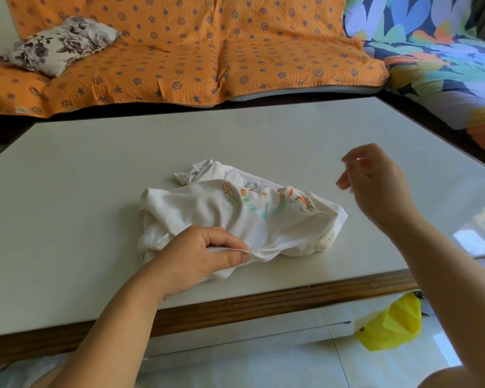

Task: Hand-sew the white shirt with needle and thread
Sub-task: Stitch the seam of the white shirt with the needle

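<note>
A crumpled white shirt (213, 208) with rainbow lettering lies in the middle of the white table (95, 169). My left hand (196, 259) pinches a fold of the shirt's hem near the front, thumb over the fabric edge. My right hand (375, 180) is raised above the table to the right of the shirt, fingers curled with thumb and forefinger pinched together. A faint dark thread end shows at its fingertips; the needle itself is too small to make out.
The table has a wooden front edge (263, 301). An orange patterned sofa (179, 51) with a floral pillow (59, 43) stands behind it, and a colourful cover (437, 60) at the right. A yellow plastic bag (389, 323) lies on the tiled floor below.
</note>
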A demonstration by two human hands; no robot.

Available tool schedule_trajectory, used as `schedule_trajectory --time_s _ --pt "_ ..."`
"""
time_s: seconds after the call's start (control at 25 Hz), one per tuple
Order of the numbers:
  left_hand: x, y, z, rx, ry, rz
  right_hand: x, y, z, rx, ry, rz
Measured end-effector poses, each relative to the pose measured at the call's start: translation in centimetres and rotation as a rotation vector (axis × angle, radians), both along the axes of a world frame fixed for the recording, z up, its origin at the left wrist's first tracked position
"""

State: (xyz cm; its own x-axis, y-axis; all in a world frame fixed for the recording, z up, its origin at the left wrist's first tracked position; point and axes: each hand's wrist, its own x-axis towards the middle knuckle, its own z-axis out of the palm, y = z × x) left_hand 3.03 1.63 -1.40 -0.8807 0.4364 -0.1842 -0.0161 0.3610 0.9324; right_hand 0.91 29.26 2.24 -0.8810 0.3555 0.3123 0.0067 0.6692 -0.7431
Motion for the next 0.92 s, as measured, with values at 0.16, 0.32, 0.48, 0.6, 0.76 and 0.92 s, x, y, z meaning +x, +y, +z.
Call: schedule_trajectory --time_s 0.16,0.32,0.48,0.6,0.76,0.92 --pt "0.3 0.6 0.4 0.048 -0.023 0.055 3.6 -5.5 1.1 -0.245 -0.182 0.359" --pt "0.2 0.4 0.1 0.076 -0.011 0.078 5.7 -7.7 0.7 -0.26 -0.314 0.505" --pt "0.3 0.1 0.2 0.062 0.035 0.106 5.4 -7.5 0.8 -0.265 -0.29 0.454" --pt "0.2 0.2 0.0 0.008 0.126 0.164 5.4 -7.1 1.1 -0.219 -0.252 0.395" --pt "0.6 0.6 0.5 0.004 0.191 0.221 5.5 -6.7 1.3 -0.193 -0.224 0.344" --pt "0.9 0.3 0.8 -0.003 0.207 0.19 5.7 -6.5 0.7 -0.182 -0.226 0.38"
